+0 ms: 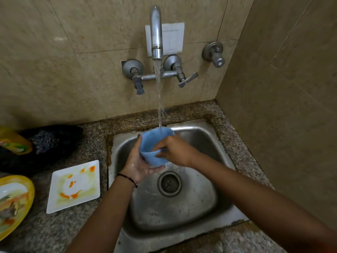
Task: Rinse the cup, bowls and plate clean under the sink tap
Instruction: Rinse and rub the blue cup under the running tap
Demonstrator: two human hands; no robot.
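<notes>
1. Head view, centre of frame: cradles cup from below with left hand, fingers curled round its wall, above sink.
2. Pinches near rim with right hand, fingers inside and thumb outside, seemingly rubbing.
3. Catches stream from tap, upper centre, at the far rim.
4. Looks early in the task: cup mid-rinse, nothing shown finished.
5. Leaves plate, lower left on the counter just beside the sink, smeared with orange.
6. Leaves yellow bowl, left edge, soiled with scraps.
7. Shows only one bowl; cannot tell where any other lies.
</notes>
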